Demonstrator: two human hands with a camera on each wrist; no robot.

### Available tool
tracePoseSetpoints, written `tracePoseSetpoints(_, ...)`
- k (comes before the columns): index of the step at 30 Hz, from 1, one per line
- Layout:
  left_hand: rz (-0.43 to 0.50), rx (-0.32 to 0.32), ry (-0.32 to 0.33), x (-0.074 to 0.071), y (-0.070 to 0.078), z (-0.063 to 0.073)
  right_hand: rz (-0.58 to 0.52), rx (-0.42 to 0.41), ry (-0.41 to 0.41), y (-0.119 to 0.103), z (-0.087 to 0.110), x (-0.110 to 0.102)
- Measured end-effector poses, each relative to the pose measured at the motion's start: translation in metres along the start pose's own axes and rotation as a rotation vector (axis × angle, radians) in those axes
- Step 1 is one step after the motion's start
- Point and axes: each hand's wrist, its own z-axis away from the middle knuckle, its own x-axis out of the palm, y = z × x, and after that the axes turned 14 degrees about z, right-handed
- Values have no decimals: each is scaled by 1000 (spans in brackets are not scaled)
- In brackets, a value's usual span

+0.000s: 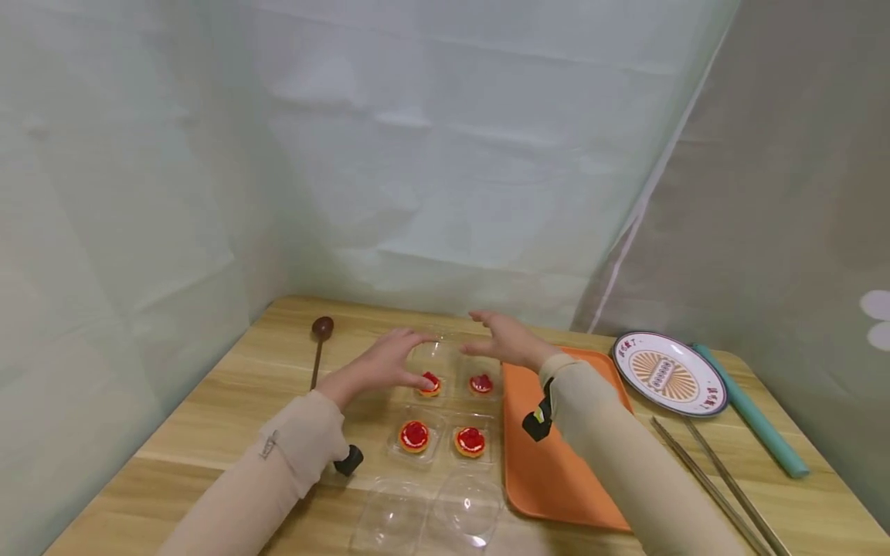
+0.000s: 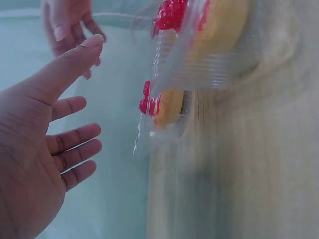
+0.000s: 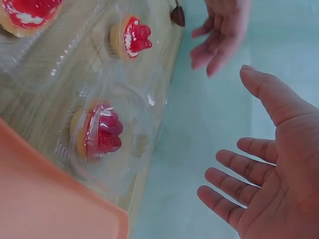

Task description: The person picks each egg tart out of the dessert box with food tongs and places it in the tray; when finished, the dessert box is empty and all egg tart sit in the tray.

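Several small red-topped fruit tarts sit in a clear plastic clamshell tray in the middle of the table. My left hand (image 1: 384,361) hovers at the back left tart (image 1: 430,384), fingers extended and holding nothing. Opposite it, my right hand (image 1: 513,341) is held above the back right tart (image 1: 480,384), its fingers spread and empty. A clear domed lid (image 3: 127,174) covers that back right tart in the right wrist view. Nearer me are the front left tart (image 1: 414,437) and the front right tart (image 1: 470,442). Clear round-domed lids (image 1: 467,506) lie flat at the front.
An orange tray (image 1: 549,479) lies right of the tarts, partly under my right forearm. Beyond it are a patterned plate (image 1: 669,374), a teal rod (image 1: 754,413) and metal tongs (image 1: 716,479). A dark brown spoon (image 1: 322,329) lies at left. Cloth curtains (image 1: 445,154) hang behind the table.
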Motion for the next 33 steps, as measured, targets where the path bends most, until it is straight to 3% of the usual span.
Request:
tracePoseSetpoints(6, -82, 54, -67, 6, 9, -17, 71, -24, 29, -1, 12, 2)
tracePoseSetpoints(13, -79, 26, -140, 18, 10, -34, 137, -93, 69, 3, 20, 13)
tracePoseSetpoints(17, -84, 16, -163, 22, 13, -41, 124, -67, 57, 6, 23, 20)
tracePoseSetpoints(24, -135, 13, -201, 29, 15, -47, 146, -15, 22, 10, 24, 33)
tracePoseSetpoints(33, -124, 2, -214, 36, 16, -47, 232, -59, 25, 14, 22, 45)
